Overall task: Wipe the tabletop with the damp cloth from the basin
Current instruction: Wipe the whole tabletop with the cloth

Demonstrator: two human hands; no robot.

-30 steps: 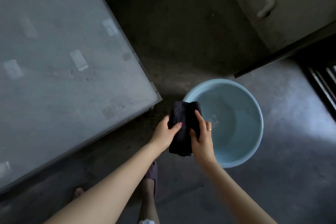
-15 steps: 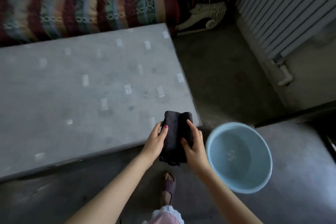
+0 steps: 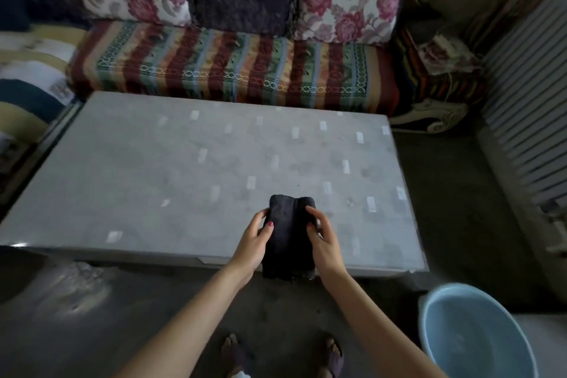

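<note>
both hands are gripping a folded dark cloth (image 3: 290, 236) over the near edge of the table (image 3: 171, 169): the left hand (image 3: 251, 242) is pinching its left side, the right hand (image 3: 325, 242) its right. the basin (image 3: 472, 331) is sitting on the floor at lower right.

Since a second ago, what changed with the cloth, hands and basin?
The dark folded cloth went from above the basin across to the tabletop, now over its near edge. The view swung from the floor and basin to face the table and sofa. Unchanged: left hand and right hand grip the cloth by its sides; the basin sits on the floor, now at lower right.
</note>
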